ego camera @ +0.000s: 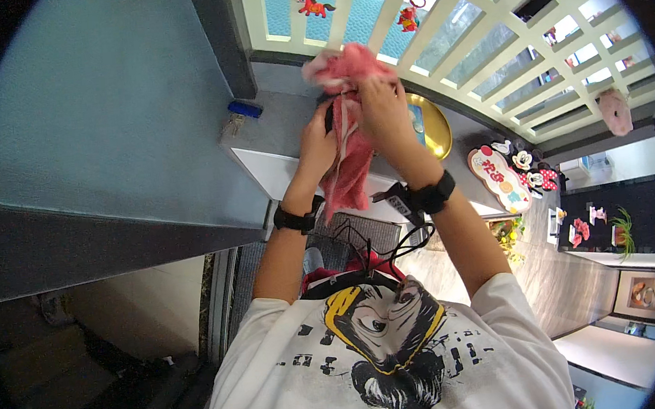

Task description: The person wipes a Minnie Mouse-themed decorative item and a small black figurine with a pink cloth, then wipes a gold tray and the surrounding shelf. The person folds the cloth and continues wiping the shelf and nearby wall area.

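A pink and white cloth (352, 161) hangs in folds between my two hands, and its upper bunch is blurred. My right hand (383, 112) grips the cloth near the top. Close by on the left, my left hand (318, 147) is closed around a dark object (329, 116) that the cloth mostly covers, so its kind cannot be told. Both hands are above a grey cabinet top (282, 121). Just beyond my right hand lies a round gold tray (437, 127) with a blue item (417, 123) on it, partly hidden by that hand.
A blue-backed brush (245, 109) lies near the cabinet's left end, by a blue-grey wall (103, 107). White lattice railing (470, 34) with hanging toys (314, 4) borders the far side. A cartoon mouse sign (500, 177) bearing writing stands at right.
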Tool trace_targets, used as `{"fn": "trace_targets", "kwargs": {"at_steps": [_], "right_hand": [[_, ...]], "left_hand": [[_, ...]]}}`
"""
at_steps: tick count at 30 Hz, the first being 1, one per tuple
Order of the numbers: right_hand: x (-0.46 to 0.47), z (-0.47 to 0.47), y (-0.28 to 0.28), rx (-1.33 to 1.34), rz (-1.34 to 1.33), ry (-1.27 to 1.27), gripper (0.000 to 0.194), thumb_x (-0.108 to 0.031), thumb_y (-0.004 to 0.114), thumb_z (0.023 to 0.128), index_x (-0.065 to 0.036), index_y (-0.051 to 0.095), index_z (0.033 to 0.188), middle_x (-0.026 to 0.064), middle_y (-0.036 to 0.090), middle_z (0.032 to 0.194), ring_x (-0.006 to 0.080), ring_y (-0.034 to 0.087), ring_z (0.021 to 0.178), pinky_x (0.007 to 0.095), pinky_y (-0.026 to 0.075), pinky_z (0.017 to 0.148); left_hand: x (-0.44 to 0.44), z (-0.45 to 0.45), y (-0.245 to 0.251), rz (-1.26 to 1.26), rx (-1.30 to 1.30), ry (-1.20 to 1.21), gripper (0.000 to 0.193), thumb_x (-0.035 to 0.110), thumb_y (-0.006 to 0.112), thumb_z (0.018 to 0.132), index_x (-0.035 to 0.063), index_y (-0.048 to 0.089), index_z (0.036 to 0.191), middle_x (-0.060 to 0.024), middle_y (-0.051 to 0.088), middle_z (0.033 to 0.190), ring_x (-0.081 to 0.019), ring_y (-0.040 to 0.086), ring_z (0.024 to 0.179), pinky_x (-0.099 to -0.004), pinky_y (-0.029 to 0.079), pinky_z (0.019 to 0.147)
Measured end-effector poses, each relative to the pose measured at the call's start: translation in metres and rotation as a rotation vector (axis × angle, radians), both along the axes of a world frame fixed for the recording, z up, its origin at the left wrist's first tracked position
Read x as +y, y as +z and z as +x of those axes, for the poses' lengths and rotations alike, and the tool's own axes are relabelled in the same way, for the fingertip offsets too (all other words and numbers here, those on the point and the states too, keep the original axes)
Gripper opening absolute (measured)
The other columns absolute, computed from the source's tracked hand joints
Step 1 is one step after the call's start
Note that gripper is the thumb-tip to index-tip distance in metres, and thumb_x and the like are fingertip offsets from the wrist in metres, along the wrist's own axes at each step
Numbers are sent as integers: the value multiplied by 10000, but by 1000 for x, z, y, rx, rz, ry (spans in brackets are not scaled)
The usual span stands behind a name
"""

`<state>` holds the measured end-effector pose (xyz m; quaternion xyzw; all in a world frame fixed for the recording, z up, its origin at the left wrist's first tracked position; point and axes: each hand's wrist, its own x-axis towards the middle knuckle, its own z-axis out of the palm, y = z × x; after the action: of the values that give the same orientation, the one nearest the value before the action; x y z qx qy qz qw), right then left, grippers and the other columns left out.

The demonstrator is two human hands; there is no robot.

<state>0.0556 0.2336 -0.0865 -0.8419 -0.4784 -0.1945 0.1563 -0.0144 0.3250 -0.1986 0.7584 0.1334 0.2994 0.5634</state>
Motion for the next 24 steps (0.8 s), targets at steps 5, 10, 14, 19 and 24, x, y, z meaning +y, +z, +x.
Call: {"fn": "trace_targets", "kwargs": {"at_steps": [5,10,14,19,24], "right_hand": [[0,-8,-30,-82,-81,-124,317,-365,568,847,-51,593,878,137,564,906,307,552,948,601,220,1038],[17,0,-28,-205,-50,-104,278,-344,573,842,-71,608,801,119,577,830,275,555,881,506,319,947],[18,4,-30,-237,62,-43,249,-306,595,844,-97,564,712,71,563,727,238,570,774,394,370,768],[18,3,-26,-228,313,81,269,-258,672,789,-107,522,624,52,517,603,232,544,612,355,372,686],[5,-7,-14,-88,537,218,233,-169,701,725,-84,540,579,67,515,522,257,510,499,331,401,618]], "left_hand": [[1,0,-5,-140,102,-52,356,95,527,903,10,481,1247,-184,591,1132,-249,543,1047,-340,437,878],[4,6,-12,-254,33,-98,350,99,511,931,-5,473,1263,-138,582,1152,-183,530,1052,-303,421,912],[4,11,-20,-373,-25,-134,370,104,503,938,-11,455,1287,-127,557,1204,-181,517,1079,-288,413,928],[1,10,-19,-396,-82,-92,371,100,491,942,-27,444,1288,-115,544,1212,-176,509,1094,-282,418,923],[3,3,-4,-759,-135,-221,307,34,539,890,-3,537,1195,-101,607,1118,-191,570,1014,-314,444,891]]}}
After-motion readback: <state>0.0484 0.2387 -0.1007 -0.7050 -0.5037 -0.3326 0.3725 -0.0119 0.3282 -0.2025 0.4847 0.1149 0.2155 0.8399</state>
